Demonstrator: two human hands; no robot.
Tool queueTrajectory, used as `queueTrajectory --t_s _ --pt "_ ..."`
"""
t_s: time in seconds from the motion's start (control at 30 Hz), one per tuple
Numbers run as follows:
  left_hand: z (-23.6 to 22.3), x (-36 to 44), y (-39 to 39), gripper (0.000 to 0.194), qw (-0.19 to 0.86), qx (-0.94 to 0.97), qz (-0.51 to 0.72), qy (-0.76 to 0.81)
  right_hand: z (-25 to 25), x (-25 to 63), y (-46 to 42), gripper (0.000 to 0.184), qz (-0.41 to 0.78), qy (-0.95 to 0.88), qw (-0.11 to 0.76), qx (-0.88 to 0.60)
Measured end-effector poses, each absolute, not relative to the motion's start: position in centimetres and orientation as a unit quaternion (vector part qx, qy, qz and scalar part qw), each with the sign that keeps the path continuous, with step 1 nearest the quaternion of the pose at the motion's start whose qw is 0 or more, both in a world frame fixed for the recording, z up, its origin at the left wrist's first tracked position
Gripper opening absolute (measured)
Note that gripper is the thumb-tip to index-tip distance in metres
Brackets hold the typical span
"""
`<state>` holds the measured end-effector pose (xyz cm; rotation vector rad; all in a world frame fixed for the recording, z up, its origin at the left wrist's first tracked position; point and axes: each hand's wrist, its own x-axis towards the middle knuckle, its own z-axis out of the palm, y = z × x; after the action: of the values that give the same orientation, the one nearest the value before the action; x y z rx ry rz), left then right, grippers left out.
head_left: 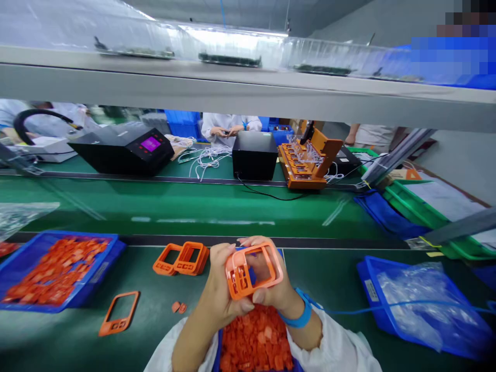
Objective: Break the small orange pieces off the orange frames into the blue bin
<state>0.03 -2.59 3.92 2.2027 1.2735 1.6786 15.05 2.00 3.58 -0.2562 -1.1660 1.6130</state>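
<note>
Between my two hands is an orange plastic frame [278,268] with a large window and small button openings. My left hand [219,287] grips its left end, fingers bent around the edge. My right hand [281,292] closes on the other end, thumb at the lower edge. Below them, a blue bin of small orange plastic pieces [256,338] sits close to my body, partly hidden by my hands. Stacked orange frames [189,258] stand to the left, and a single orange frame [119,313] lies nearer. Two small orange pieces [179,307] rest on the table.
A blue bin [110,258] of orange pieces is at left; another blue bin [372,289] with clear plastic bags is at right. A blue cord [349,312] runs from my right wristband. Beyond are a green conveyor [217,206], black machines [254,155] and an orange fixture [306,160].
</note>
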Motion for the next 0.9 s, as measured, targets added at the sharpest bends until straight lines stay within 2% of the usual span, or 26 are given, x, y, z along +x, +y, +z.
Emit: queueTrajectory --t_s 0.13,0.23,0.3,0.4,0.5,0.67,0.83,0.9 --pt "3.9 0.2 -2.9 0.081 0.012 0.732 0.511 0.451 4.3 15.5 2.0 0.081 0.75 -0.431 0.493 -0.093" --pt "4.5 -0.2 -2.8 0.083 -0.013 0.762 0.521 0.383 4.8 16.7 3.0 0.082 0.797 -0.42 0.422 -0.097" --pt "5.3 -0.6 -2.8 0.072 0.002 0.804 0.5 0.321 5.2 17.6 3.8 0.084 0.816 -0.421 0.382 -0.103" --pt "7.0 -1.0 -2.8 0.043 0.039 0.852 0.437 0.286 5.5 18.7 4.7 0.085 0.833 -0.43 0.323 -0.127" --pt "8.1 -1.0 -2.8 0.037 0.063 0.853 0.434 0.282 5.6 19.1 4.9 0.088 0.837 -0.447 0.277 -0.154" --pt "8.2 -0.7 -2.8 0.037 0.085 0.829 0.463 0.301 5.4 18.4 4.7 0.099 0.829 -0.456 0.279 -0.163" --pt "8.2 -0.6 -2.9 0.047 0.101 0.843 0.408 0.334 5.2 17.7 4.8 0.082 0.806 -0.48 0.298 -0.178" --pt "8.3 -0.6 -3.1 0.043 0.114 0.855 0.377 0.337 5.1 17.6 4.8 0.077 0.811 -0.469 0.301 -0.178"
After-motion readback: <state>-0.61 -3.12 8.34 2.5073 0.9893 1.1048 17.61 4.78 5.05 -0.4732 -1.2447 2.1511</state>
